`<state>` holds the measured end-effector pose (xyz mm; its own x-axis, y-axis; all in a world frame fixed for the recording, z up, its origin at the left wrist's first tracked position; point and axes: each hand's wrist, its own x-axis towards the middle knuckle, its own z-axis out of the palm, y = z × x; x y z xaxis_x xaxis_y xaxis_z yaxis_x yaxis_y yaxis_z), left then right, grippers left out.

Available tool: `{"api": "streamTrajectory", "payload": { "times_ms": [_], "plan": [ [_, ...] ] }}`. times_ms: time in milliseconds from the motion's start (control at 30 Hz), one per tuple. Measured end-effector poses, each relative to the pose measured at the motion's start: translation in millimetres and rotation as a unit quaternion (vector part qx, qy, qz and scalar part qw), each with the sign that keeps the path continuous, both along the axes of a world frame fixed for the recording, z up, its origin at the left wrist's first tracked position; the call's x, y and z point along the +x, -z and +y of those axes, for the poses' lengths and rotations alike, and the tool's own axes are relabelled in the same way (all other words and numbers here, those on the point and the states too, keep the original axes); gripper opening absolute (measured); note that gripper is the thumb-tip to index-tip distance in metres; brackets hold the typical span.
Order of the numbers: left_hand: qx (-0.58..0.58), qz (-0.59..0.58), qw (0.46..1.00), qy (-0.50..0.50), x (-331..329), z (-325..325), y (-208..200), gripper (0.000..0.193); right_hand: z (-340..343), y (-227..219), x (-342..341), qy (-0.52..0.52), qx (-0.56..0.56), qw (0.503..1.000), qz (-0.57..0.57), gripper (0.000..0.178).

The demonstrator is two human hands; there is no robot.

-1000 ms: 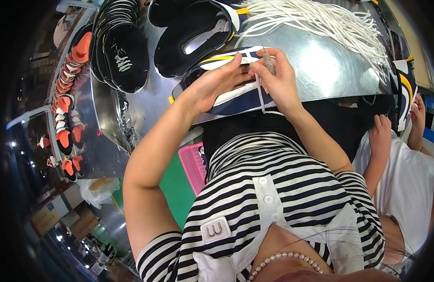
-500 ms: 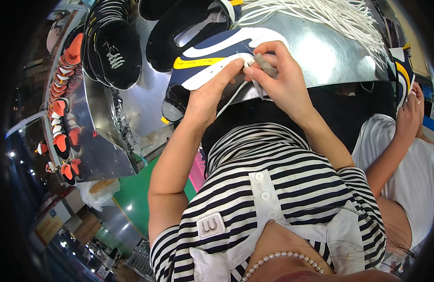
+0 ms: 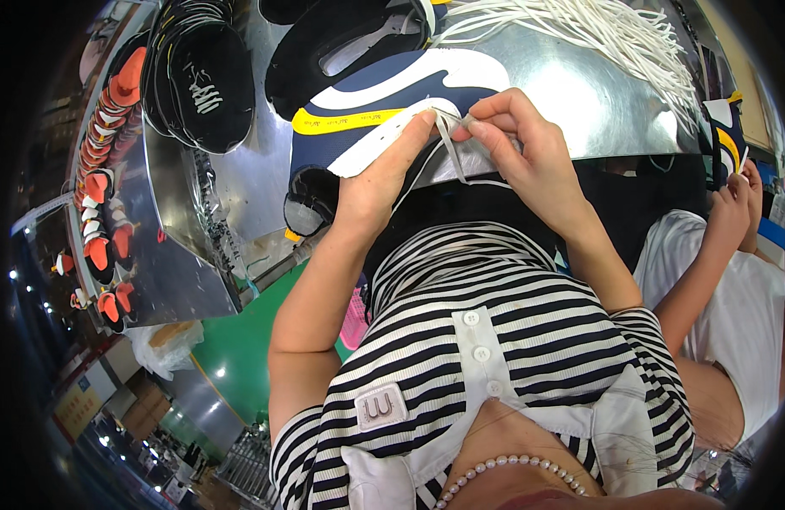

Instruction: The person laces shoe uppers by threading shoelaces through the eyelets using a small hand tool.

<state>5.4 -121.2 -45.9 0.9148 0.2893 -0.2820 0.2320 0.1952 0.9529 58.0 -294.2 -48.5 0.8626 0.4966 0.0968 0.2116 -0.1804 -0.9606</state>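
Observation:
A navy shoe upper with a white curved stripe, a yellow band and a white eyelet strip lies on its side at the near edge of the metal table. My left hand is closed on the eyelet strip, thumb along its top end. A white shoelace runs through that end and hangs in a loop. Just right of it, my right hand pinches the lace between thumb and forefinger; the tip itself is mostly covered by the fingers.
A bundle of white laces spreads over the metal table. Black shoe parts are stacked at the left, and another black upper lies behind mine. Orange-lined pieces line the far left. A co-worker's hand holds a similar upper at right.
My right hand has shifted slightly right and down, and a lace loop now shows between the hands. The greyish piece seen at its fingers earlier no longer shows. The upper has slid slightly left.

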Motion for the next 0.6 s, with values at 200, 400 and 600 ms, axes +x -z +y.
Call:
{"api": "streamTrajectory", "payload": {
  "times_ms": [200, 400, 600],
  "plan": [
    [0.413, -0.201, 0.885, 0.078, -4.9, 9.0, 17.0, 0.027, 7.1, -1.5, 8.9, -0.011, -0.065, 0.998, 0.006, 0.014],
    [0.369, -0.148, 0.911, 0.105, -13.2, 13.3, 21.7, 0.031, 37.7, -4.4, 27.9, -0.108, -0.316, 0.922, -0.197, 0.017],
    [-0.086, 0.014, 0.995, 0.038, -13.8, 37.9, 20.6, 0.033, -24.3, -23.3, 35.0, 0.028, -0.227, 0.964, -0.134, 0.034]
  ]
}}
